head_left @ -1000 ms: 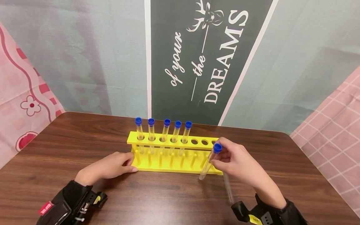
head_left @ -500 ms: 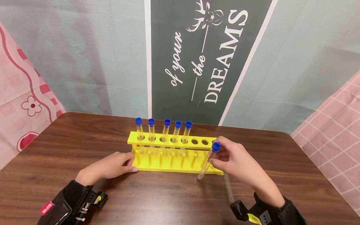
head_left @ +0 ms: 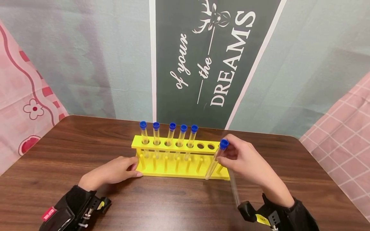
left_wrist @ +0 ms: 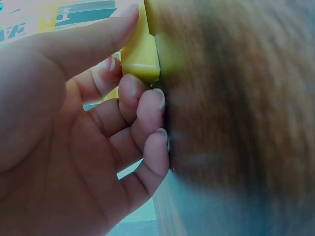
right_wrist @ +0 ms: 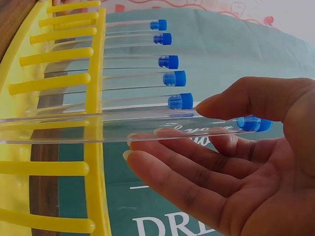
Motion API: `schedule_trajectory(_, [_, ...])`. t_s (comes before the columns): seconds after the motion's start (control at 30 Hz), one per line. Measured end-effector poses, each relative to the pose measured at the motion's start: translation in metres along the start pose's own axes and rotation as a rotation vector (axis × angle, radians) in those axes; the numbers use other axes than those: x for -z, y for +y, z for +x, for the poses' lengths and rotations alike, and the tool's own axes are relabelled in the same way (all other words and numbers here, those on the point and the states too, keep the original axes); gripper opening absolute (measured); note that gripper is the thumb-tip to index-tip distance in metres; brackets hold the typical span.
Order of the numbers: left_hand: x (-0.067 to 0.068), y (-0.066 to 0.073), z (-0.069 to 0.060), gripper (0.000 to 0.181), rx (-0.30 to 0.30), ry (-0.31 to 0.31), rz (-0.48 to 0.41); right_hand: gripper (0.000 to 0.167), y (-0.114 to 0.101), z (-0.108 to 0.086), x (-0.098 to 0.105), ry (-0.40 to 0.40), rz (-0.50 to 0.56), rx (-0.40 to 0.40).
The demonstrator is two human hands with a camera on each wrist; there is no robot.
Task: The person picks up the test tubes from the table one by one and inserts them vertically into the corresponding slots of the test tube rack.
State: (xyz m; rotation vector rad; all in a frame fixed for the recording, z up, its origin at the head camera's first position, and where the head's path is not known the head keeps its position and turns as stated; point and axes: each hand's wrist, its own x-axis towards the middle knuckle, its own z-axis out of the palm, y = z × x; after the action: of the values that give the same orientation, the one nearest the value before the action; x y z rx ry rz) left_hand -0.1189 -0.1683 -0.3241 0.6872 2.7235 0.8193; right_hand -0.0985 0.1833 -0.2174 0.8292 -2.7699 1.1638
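Note:
A yellow test tube rack (head_left: 173, 174) stands on the table, several blue-capped clear test tubes (head_left: 180, 138) upright in its left holes. My left hand (head_left: 118, 170) grips the left end of its base; the left wrist view shows thumb and fingers on the yellow corner (left_wrist: 140, 64). My right hand (head_left: 244, 160) pinches another capped test tube (head_left: 213, 165) just below its blue cap (head_left: 224, 143). That tube leans in front of the rack's right part, its bottom at the base's front edge. In the right wrist view it crosses the top bar (right_wrist: 93, 182).
Another clear tube (head_left: 234, 191) lies on the brown wooden table (head_left: 173, 202) below my right hand, partly hidden. Vacant holes (head_left: 211, 146) show at the right of the top bar; my right hand covers its end. A printed cloth (head_left: 130, 64) hangs behind the table.
My right hand has risen slightly with the test tube, whose bottom has gone from in front of the rack up to its base edge. The left hand has kept its hold.

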Motion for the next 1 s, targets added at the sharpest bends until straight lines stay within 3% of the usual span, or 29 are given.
schedule_trajectory(0.4, [0.0,0.002,-0.001,0.033,0.028,-0.009,-0.009,0.019,-0.006,0.009,0.012,-0.002,-0.008,-0.044])
schedule_trajectory(1.0, [0.0,0.0,0.0,0.033,0.018,-0.004,-0.01,0.015,-0.012,0.029,0.023,-0.053,0.011,-0.053])
